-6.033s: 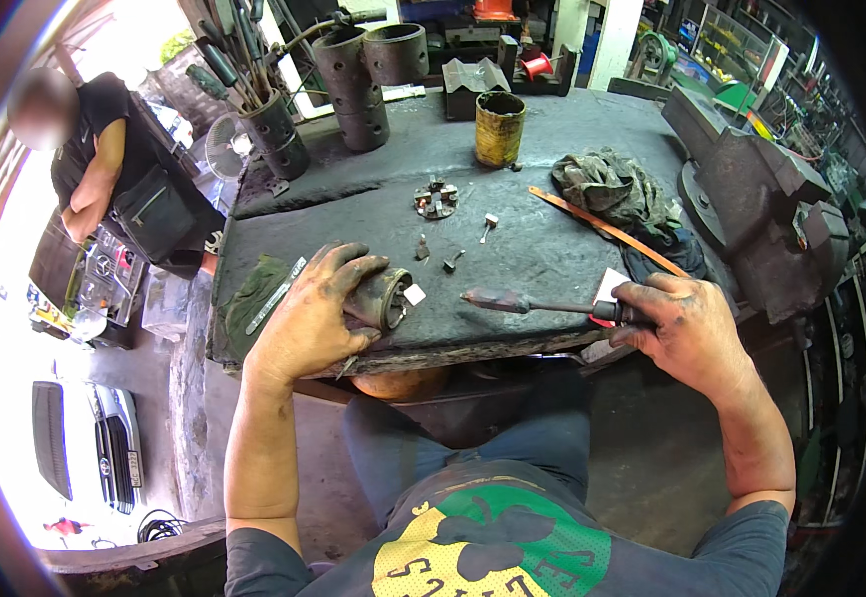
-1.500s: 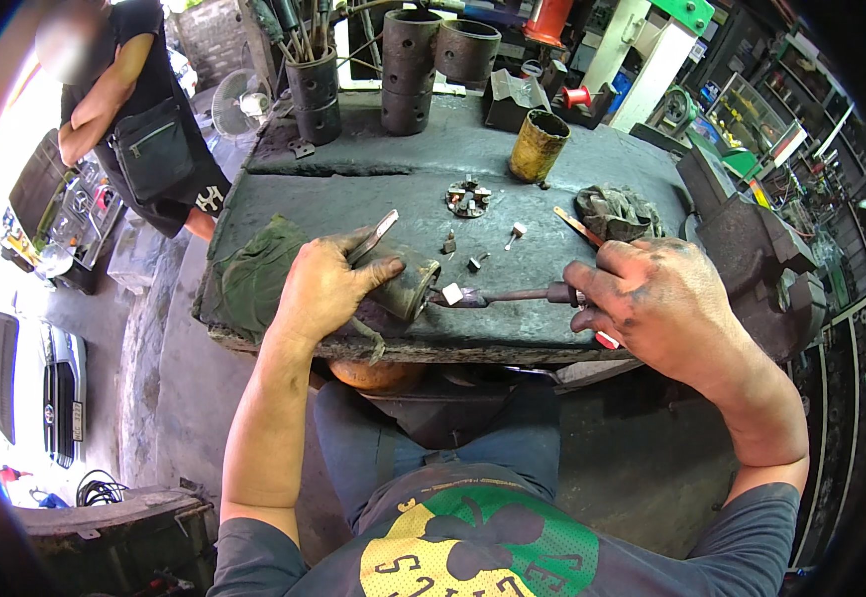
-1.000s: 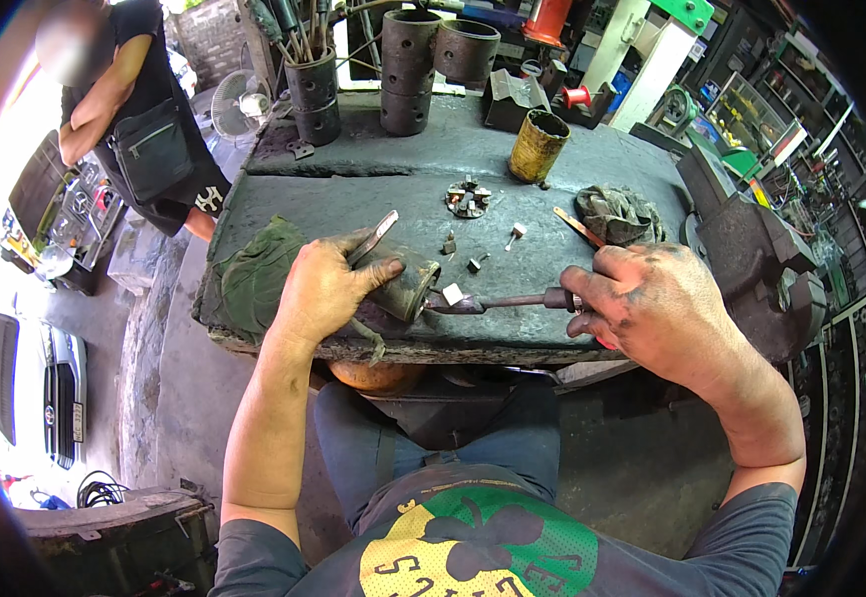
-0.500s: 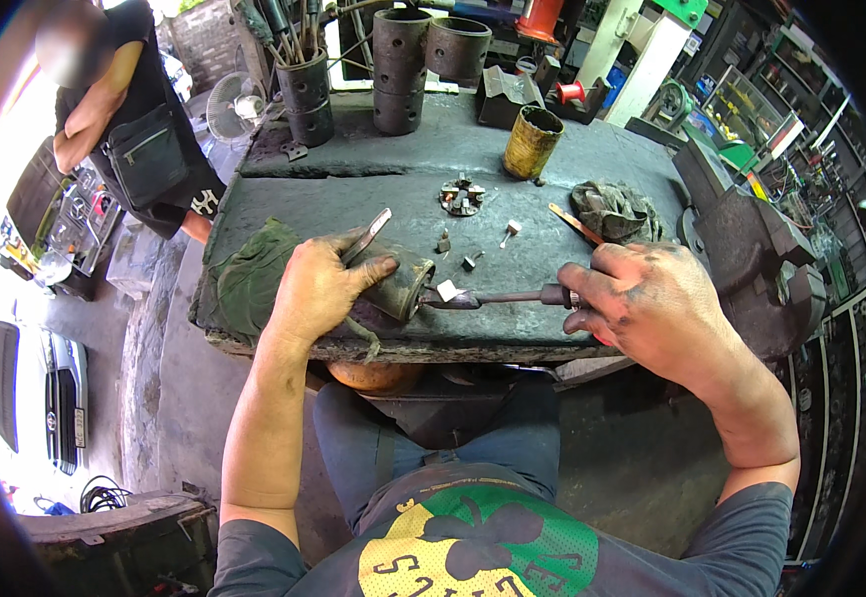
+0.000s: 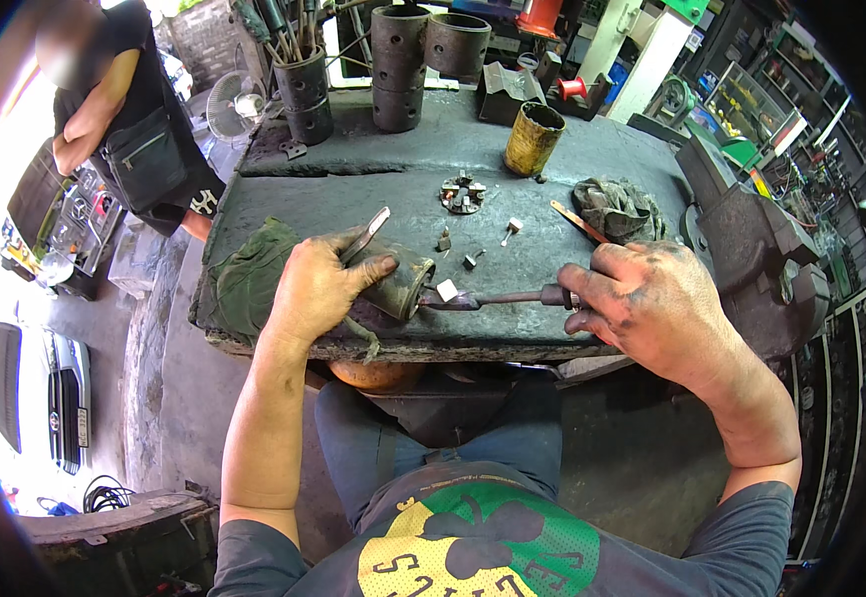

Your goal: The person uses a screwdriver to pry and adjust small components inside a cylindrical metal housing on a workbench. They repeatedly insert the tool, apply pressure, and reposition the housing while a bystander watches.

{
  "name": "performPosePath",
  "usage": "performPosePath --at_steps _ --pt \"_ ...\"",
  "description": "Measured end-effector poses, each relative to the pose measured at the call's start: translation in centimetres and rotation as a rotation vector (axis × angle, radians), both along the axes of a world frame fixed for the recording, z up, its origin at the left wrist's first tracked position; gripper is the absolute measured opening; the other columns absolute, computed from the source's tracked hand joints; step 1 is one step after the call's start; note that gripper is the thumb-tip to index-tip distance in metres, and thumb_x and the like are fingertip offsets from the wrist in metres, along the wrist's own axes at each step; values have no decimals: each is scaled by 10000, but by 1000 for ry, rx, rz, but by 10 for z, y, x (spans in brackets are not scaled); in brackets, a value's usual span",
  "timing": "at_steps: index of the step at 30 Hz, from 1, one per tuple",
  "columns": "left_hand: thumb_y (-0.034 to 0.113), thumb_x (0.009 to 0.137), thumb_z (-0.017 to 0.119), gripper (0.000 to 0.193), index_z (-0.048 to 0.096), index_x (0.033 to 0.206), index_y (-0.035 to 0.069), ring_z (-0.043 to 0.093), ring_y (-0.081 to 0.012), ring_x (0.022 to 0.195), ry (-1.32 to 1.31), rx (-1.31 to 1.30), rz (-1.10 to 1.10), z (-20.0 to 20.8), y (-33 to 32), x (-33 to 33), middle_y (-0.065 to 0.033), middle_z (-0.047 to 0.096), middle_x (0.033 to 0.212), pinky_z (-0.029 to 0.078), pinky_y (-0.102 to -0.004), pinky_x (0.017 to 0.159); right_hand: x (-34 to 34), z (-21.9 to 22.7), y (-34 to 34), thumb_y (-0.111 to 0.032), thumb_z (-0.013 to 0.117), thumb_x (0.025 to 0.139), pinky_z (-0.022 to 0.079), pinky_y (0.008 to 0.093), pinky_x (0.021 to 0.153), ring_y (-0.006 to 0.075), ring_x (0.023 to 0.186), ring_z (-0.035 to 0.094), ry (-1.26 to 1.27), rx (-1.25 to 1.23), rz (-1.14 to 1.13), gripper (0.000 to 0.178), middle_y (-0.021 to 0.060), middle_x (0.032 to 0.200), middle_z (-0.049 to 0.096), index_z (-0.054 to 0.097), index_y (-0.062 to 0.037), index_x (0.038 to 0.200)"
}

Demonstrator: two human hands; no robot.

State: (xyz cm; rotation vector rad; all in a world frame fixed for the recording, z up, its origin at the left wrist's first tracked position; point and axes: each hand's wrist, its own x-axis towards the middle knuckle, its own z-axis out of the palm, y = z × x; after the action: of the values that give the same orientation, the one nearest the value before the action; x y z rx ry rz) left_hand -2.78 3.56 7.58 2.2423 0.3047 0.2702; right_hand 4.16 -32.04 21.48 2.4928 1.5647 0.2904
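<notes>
Lettering [image 5: 458,577], dark, curves across the yellow-and-green print on my shirt [image 5: 333,572]; a white emblem [image 5: 204,202] marks a bystander's shorts, and the parked car's plate [image 5: 82,428] is small. My left hand [image 5: 325,289] grips a metal cylinder [image 5: 398,289] near the front edge of the grimy, dark workbench [image 5: 353,209], beside a green cloth [image 5: 254,279]. My right hand [image 5: 652,289] is closed round a long-shafted tool [image 5: 513,298], its thick tip at the cylinder's open end. Behind stand a yellow can [image 5: 531,144] and, rightward, a heavy vise [image 5: 752,229], in a cluttered workshop.
</notes>
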Motion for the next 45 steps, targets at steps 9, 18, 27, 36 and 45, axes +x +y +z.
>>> performPosePath --at_steps 9,18,27,36,45 --pt "439 954 930 639 798 1414 16 829 -375 1055 -1 -28 -7 -4 1 0 -275 839 1155 603 -440 992 -5 9 -1 -373 929 866 614 475 773 315 913 765 -30 18 -27 488 50 984 700 796 -148 1278" --pt "409 956 933 610 799 1409 24 820 -368 1025 -25 -38 -9 -3 0 -1 -265 840 1146 602 -437 976 -4 3 5 -377 931 871 617 479 776 317 909 767 9 -14 -41 479 49 986 703 795 -152 1272" --pt "416 956 932 621 795 1416 21 822 -389 1064 -43 8 -9 -3 0 -2 -270 838 1179 601 -441 990 -5 22 -25 -326 975 782 598 475 758 317 880 757 -23 58 -95 538 56 958 699 808 -142 1259" --pt "453 942 939 690 779 1430 -9 818 -426 1160 -20 -59 -31 -12 5 -1 -294 828 1239 600 -446 1041 27 10 -83 -282 976 865 598 465 783 344 837 773 17 327 -282 435 130 905 785 843 -29 1193" --pt "499 936 930 729 777 1422 -22 791 -444 1264 -42 18 -10 -11 4 -3 -326 798 1292 587 -457 1100 121 -51 -11 -358 676 1200 416 253 479 86 655 604 1475 1420 -507 349 47 882 714 712 -14 1251"
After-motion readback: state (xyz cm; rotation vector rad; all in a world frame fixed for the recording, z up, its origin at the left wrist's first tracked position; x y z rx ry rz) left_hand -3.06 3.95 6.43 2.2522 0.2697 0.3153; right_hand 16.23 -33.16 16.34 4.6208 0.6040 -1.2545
